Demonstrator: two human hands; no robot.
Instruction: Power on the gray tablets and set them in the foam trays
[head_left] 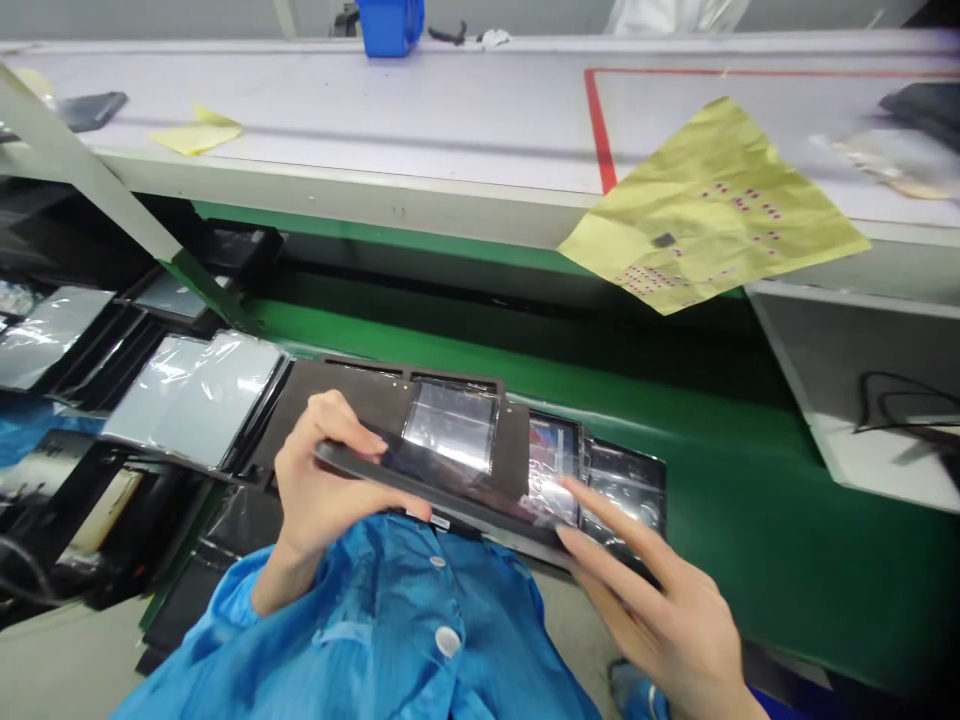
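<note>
Dark panel hung tilted before the blue jacket, over the near side of the green tabletop. The left hand was clamped on its left end, thumb along the near edge. The right hand had its fingers apart, fingertips at the other end; whether they pinched anything, I could not tell.

At the left, a slanting post crossed in front of a long white shelf, raised beyond the tabletop. Along that shelf lay a folded yellow paper, then red tape marking a corner, then a creased yellow sheet with red dots, drooping over the front edge. A black cable curled at the far right.

Silver-faced packets in clear wrap lay stacked on the left. A dark tray came next, with a wrapped screen on it. Above stood a blue bin, cut off by the top edge, its contents hidden. Further right, another wrapped screen lay beside a black packet.
</note>
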